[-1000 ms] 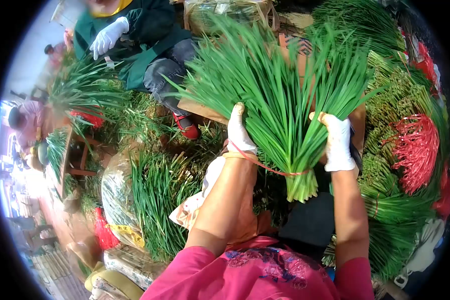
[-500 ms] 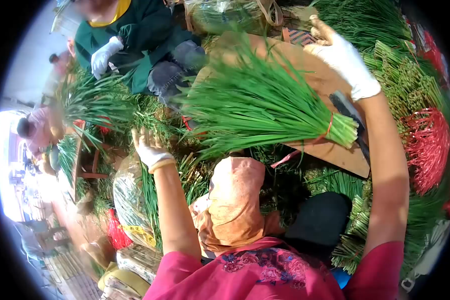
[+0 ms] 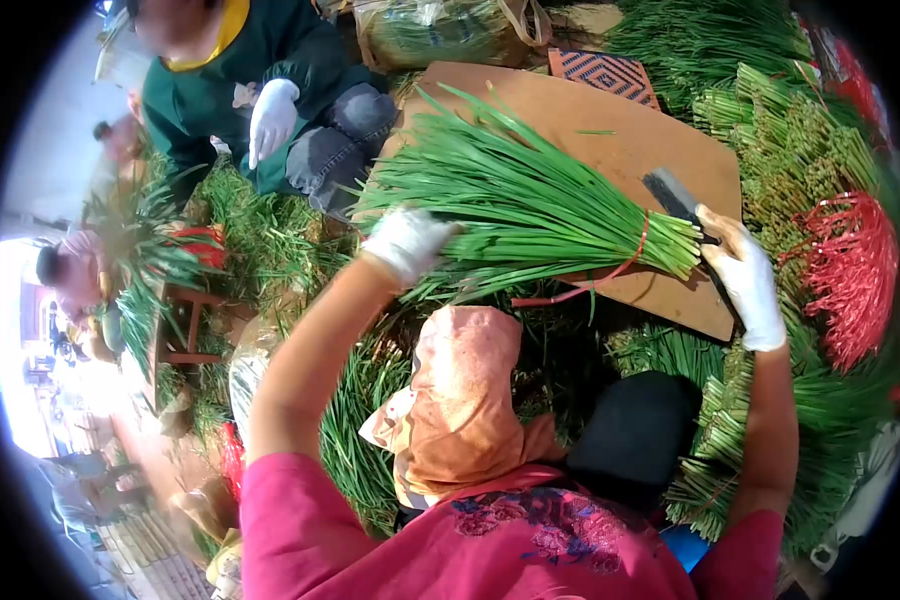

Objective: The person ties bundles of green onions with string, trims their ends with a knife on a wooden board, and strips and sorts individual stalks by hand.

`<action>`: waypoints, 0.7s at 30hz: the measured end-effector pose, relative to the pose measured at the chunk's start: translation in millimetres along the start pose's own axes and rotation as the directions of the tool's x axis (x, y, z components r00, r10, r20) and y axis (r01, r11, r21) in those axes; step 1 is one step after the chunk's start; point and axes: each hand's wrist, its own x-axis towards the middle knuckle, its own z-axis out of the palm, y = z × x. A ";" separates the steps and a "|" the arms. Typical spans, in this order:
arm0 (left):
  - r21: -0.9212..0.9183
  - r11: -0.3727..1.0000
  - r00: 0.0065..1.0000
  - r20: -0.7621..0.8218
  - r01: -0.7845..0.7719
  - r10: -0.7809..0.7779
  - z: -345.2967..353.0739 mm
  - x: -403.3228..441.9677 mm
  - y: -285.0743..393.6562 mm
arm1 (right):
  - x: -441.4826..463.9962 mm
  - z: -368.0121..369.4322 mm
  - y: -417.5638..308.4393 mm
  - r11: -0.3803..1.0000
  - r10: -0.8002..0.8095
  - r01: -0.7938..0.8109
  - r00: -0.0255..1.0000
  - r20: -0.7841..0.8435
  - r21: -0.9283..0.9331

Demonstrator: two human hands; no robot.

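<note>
A bundle of green chives [image 3: 530,205], tied with a red band near its pale cut ends, lies across a brown board [image 3: 690,150]. My left hand [image 3: 407,243], in a white glove, is at the near side of the leaves; its fingers are blurred and partly hidden among them. At the cut ends, my right hand [image 3: 748,275], gloved with bare-looking fingertips, is closed at the black handle of a knife [image 3: 674,194]. The knife's dark, broad blade rests over the board, pointing up and left.
Stacked chive bundles [image 3: 790,130] and red ties [image 3: 855,280] line the right side. A patterned mat [image 3: 605,75] lies at the board's far edge. Opposite sits a co-worker in a green top [image 3: 240,110] with a white glove. Loose chives [image 3: 260,225] cover the ground.
My left hand has moved up and right to the chive leaves. My right hand has come down from above the board to the knife. The bundle has shifted slightly left and settled.
</note>
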 end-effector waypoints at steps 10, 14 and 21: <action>0.065 0.871 0.873 -0.049 0.488 -0.485 -36.3 -77.0 -97.8 | -26.3 -29.5 72.6 0.945 -0.010 -0.055 0.981 -0.196 -0.322; -0.102 0.985 0.843 -0.534 -0.139 0.063 -114.2 7.9 48.8 | -16.4 -20.6 110.5 0.675 0.094 -0.139 0.990 -0.102 -0.725; 0.140 0.964 0.858 -0.440 -0.226 0.264 -66.7 140.9 210.4 | -13.8 -20.3 110.6 0.672 0.384 -0.277 0.923 0.003 -0.687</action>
